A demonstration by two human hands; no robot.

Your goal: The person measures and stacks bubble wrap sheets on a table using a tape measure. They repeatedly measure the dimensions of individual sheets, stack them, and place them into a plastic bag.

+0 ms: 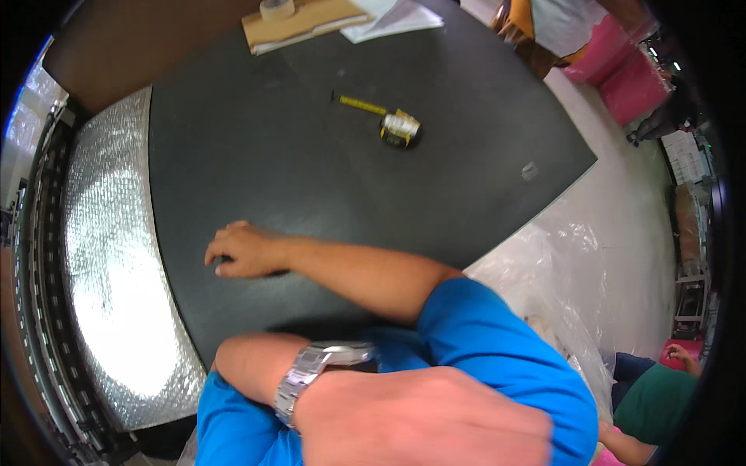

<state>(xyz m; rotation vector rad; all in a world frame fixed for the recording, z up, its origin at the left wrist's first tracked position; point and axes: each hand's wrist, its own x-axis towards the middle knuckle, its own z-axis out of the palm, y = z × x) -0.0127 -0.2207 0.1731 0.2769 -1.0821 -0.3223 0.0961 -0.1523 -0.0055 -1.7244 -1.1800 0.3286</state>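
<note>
My right hand (247, 250) reaches across to the left and lies on the dark table top (264, 171) near its left side. The fingers are loosely bent, with a gap between them and the thumb, and no object shows in them. Close to the camera, my left hand (427, 419) is large and blurred, crossing in front of my blue sleeve. A silver metal watch (299, 380) is on that wrist; the fingers of this hand are hidden. Farther off on the table lies a black and yellow tape measure (400, 129) with a short length of its yellow blade pulled out.
Silvery bubble foil (109, 202) runs along the table's left edge, beside dark rails. At the far edge are a brown cardboard folder (307, 22), a tape roll (277, 8) and white papers (396, 19). Clear plastic film (544, 272) hangs at right; a person in green (660, 404) is lower right.
</note>
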